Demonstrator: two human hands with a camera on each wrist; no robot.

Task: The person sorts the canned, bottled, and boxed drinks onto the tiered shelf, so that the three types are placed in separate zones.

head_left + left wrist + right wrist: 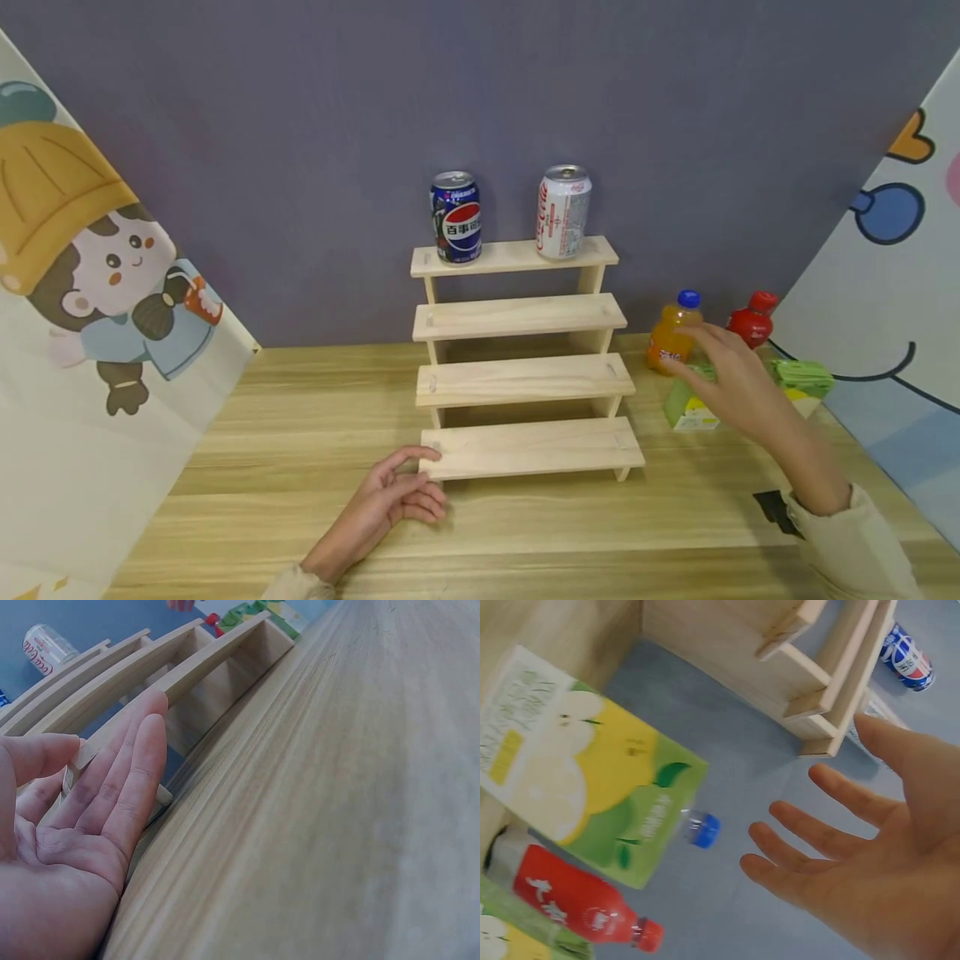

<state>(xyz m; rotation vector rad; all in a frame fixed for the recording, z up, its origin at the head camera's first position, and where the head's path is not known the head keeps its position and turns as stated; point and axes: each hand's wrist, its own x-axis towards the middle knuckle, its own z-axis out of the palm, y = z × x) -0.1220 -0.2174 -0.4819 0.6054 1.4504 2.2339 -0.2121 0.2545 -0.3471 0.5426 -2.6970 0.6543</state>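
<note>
A pale wooden stepped rack (525, 383) stands against the back wall. My left hand (390, 496) is at the left end of its lowest board (532, 448), pinching the corner between thumb and index finger. The other fingers (131, 776) extend below that board in the left wrist view. On the top board stand a blue Pepsi can (457, 218) and a white Coca-Cola can (564, 212). My right hand (738, 379) holds nothing, its fingers spread over an orange drink bottle (664, 343) with a blue cap and a green juice carton (684, 410).
Right of the rack are a red bottle (751, 321) and another green carton (804, 379). A black patch (777, 510) lies on the wooden tabletop (315, 425) near the right sleeve (855, 542). Cartoon-printed panels (45, 450) flank both sides.
</note>
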